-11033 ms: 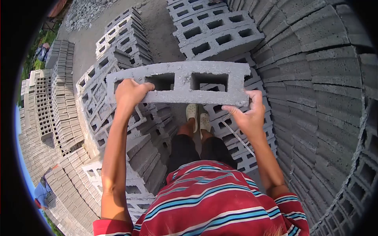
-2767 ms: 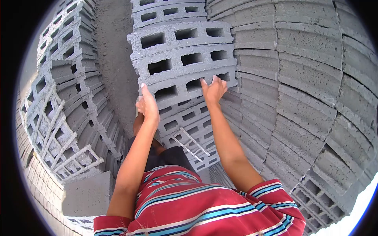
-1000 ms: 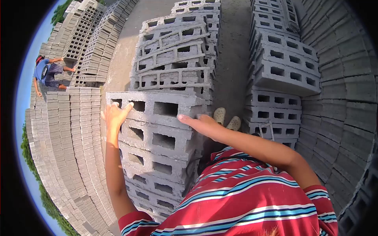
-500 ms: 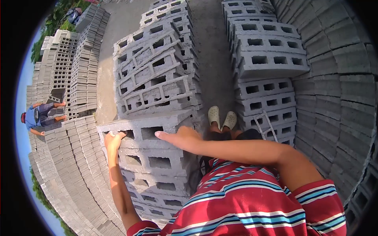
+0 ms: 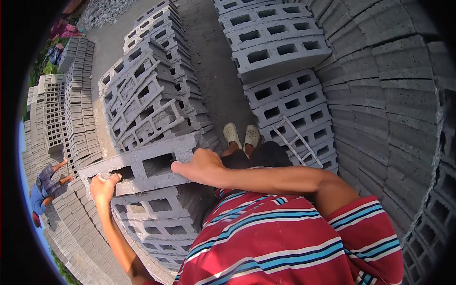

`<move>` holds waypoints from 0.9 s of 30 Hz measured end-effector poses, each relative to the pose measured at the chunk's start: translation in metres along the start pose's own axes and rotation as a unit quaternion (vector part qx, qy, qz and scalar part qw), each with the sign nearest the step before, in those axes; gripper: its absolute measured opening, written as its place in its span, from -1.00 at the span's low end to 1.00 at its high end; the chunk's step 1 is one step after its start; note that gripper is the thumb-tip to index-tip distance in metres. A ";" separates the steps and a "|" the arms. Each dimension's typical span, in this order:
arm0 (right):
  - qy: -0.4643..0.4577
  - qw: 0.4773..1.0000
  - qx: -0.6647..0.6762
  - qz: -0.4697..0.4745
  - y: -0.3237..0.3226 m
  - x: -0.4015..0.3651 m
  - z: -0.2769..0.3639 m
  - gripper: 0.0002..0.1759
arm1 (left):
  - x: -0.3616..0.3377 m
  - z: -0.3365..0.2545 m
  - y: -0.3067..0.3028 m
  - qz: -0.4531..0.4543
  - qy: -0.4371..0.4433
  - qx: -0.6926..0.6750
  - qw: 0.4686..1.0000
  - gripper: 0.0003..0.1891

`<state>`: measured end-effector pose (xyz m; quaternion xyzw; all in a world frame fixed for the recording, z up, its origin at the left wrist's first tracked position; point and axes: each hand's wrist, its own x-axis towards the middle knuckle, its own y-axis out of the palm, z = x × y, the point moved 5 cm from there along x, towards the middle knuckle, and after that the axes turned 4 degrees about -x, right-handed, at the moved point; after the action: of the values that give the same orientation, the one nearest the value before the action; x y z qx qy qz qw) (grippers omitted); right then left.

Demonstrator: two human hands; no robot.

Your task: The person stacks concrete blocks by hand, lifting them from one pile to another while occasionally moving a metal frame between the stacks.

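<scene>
A grey hollow concrete block is tilted over the top of a stack of similar blocks. Its left end is gripped by my left hand, with the thumb at a hole in the block. My right hand grips the other end, its thumb pointing into another hole. The fingers behind the block are hidden on both sides. A gap in shadow shows under the block's right end.
Beyond the held block stands a row of stacked blocks. Another block row is on the right, with a broken frame piece lying on it. A grey block wall rises far right. Another person bends at far left.
The block has come up off the stack and tilted, with both hands still on it. The view has shifted, and the other person is bent lower.
</scene>
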<state>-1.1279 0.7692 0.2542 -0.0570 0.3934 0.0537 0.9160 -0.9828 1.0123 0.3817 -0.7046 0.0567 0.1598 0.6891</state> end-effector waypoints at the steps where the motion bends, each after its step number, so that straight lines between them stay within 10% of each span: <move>1: -0.004 1.000 0.002 0.000 -0.012 -0.012 0.001 -0.33 | -0.005 -0.012 -0.004 -0.021 0.012 0.025 0.999 -0.59; 14: -0.036 0.915 0.125 -0.382 -0.147 -0.119 -0.089 -0.54 | -0.040 -0.222 0.065 0.023 0.212 -0.090 0.973 -0.56; 27: 0.163 0.921 0.003 -0.353 -0.282 -0.073 -0.181 -0.52 | -0.035 -0.308 0.264 0.260 0.154 -0.169 0.938 -0.62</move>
<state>-1.2669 0.4602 0.2007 -0.1978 0.4915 -0.2847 0.7989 -1.0492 0.6909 0.1407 -0.7874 0.3151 0.2301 0.4772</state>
